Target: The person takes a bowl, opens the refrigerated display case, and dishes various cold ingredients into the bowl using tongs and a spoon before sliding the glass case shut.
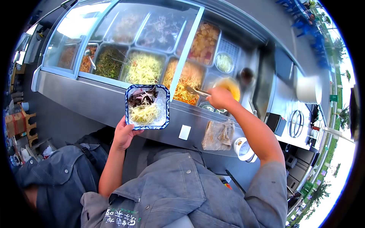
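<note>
My left hand [124, 133] grips the lower left corner of a square bowl [165, 108] with a blue patterned rim. Pale shredded vegetable [145, 114] lies in the bowl's lower part, with dark leaves and purple-white shreds [143, 97] above it. My right hand [221, 98] is closed around metal tongs [198, 91]. The tongs point left, their tips over the orange shredded food [188, 81] in a counter tray. To the left of that tray is one of pale green shreds [143, 67].
Sliding glass [125, 22] covers the left trays. A brown cloth [218, 135], a white card [184, 132] and white cups [243, 148] lie along the counter's near edge. Another person in a dark apron [64, 182] is close at my left. White bowls [308, 90] stand at right.
</note>
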{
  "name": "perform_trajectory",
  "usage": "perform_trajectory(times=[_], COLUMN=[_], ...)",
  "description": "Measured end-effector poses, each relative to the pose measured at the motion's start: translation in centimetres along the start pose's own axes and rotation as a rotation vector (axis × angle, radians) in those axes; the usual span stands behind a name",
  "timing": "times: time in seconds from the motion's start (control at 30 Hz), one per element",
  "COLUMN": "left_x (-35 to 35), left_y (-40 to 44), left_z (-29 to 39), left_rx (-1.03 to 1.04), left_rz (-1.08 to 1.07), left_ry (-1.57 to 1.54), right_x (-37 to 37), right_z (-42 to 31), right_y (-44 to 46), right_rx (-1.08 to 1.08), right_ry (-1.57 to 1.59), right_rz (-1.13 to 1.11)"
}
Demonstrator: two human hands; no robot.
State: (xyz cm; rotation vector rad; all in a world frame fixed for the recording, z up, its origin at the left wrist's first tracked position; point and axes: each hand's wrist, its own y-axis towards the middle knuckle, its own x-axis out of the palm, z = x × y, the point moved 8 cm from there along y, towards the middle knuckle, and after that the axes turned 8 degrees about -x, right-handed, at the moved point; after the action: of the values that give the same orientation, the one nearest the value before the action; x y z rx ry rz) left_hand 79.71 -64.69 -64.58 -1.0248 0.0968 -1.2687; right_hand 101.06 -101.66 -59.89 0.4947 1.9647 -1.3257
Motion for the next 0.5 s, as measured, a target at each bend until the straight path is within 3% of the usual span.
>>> perform_trajectory(times=[0.5], left_x=[0.4], left_y=[2.4], left_z=[-1.1], left_rx=[0.038], left_rz=[-0.133], left_ry=[-0.031], right_x=[-5.8], right_z=[-3.6], right_y=[-10.6], right_rx=[0.094], right_ry=[-0.099], right_rz=[0.155])
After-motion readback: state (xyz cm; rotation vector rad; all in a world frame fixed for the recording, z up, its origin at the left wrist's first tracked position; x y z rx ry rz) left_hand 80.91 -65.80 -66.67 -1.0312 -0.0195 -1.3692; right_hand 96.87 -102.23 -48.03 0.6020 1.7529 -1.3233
